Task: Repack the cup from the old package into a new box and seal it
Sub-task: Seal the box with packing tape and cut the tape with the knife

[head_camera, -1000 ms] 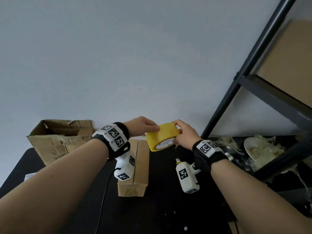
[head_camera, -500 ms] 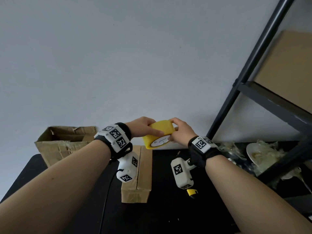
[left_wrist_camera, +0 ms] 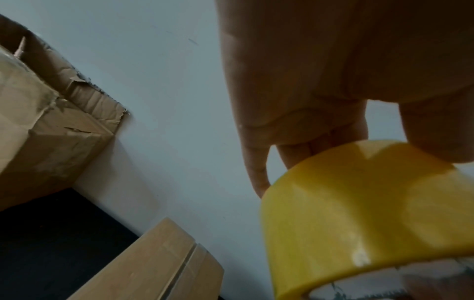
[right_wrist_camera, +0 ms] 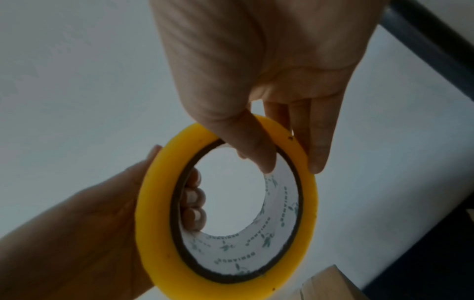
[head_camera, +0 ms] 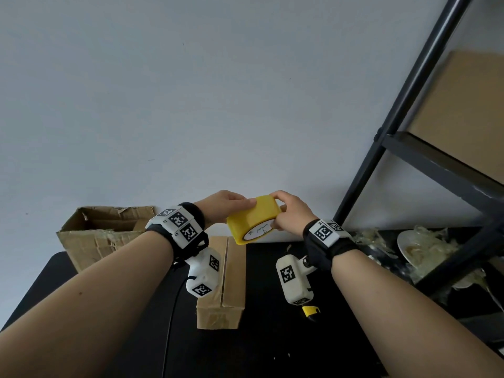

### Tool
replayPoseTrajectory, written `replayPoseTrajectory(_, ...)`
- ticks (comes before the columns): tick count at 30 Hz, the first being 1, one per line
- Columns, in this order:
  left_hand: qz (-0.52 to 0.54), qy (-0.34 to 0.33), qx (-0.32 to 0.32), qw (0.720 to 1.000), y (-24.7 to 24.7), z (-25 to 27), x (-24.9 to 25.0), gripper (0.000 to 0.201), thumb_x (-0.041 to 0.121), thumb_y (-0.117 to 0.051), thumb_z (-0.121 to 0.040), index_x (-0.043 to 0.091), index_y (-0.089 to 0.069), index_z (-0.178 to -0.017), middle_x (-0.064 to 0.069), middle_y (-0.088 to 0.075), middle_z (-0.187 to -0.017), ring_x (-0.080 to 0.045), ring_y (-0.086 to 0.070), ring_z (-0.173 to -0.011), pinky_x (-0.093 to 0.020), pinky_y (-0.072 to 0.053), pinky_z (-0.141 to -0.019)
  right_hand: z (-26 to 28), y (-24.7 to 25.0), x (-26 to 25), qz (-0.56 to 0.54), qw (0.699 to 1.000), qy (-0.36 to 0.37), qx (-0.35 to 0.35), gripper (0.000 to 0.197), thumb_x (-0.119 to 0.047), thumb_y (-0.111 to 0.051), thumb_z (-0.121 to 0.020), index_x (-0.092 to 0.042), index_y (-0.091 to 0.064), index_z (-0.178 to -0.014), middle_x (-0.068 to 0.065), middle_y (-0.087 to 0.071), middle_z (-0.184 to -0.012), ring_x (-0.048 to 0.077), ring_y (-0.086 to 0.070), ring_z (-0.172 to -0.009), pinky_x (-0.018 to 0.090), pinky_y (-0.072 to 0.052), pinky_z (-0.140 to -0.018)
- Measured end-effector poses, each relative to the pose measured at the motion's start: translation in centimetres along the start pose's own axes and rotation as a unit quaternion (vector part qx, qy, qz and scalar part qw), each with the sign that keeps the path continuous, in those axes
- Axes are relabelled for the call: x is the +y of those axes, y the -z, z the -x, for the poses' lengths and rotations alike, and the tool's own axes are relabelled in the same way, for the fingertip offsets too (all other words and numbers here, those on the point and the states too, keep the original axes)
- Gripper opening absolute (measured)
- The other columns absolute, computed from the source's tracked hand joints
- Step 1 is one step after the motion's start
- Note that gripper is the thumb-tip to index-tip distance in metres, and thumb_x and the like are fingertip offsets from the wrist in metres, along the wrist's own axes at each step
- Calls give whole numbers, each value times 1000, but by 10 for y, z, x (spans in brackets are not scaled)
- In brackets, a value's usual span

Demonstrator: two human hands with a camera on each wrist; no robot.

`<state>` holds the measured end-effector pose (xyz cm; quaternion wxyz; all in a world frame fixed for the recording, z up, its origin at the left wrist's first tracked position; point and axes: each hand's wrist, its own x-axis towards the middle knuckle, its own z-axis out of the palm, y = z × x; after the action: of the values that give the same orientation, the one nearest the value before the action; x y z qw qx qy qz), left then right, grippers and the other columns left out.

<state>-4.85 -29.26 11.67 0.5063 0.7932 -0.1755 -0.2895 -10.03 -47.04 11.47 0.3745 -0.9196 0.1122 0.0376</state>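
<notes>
Both hands hold a yellow tape roll in the air above the far end of a closed brown box with its flaps meeting in a middle seam. My left hand grips the roll's left side, fingers curled into its core. My right hand pinches the right rim, thumb inside the core. The roll fills the lower right of the left wrist view, with the closed box below. An opened, torn cardboard box stands at the back left. No cup shows.
The black table meets a white wall. A black metal shelf frame rises at the right, with crumpled clear wrap and a white plate under it. A yellow-tipped tool lies beside my right wrist. A black cable runs along the table.
The tape roll has been lifted a little and tilted, its core now facing down toward me. Both hands stay on it. The view has tilted slightly.
</notes>
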Motion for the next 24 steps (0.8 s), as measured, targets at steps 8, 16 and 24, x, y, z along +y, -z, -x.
replayPoseTrajectory(8, 43, -2, -43, 998, 0, 6, 1, 26, 18, -46, -98, 10, -58, -120, 0, -62, -111, -15, -56, -106, -29, -42, -94, 1, 0, 5, -21, 999, -24, -9, 57, 7, -60, -77, -25, -53, -123, 10, -58, -106, 30, -59, -104, 44, -54, -90)
replayPoseTrajectory(16, 50, -16, -5, 999, -3, 8, 8, 26, 4, -45, -94, 7, -60, -115, -6, -60, -113, -18, -54, -105, -27, -44, -89, 1, 2, 6, 38, 999, -3, 3, 56, 0, -64, -79, -24, -49, -128, 4, -58, -106, 23, -55, -101, 31, -46, -83)
replayPoseTrajectory(24, 55, -28, 11, 998, -6, 8, 13, 26, 9, -39, -96, 8, -60, -112, -8, -59, -117, -19, -53, -110, -28, -44, -92, -1, 7, 3, 21, 1000, 0, 10, 55, 2, -62, -77, -24, -52, -124, 7, -62, -103, 26, -59, -99, 36, -51, -86)
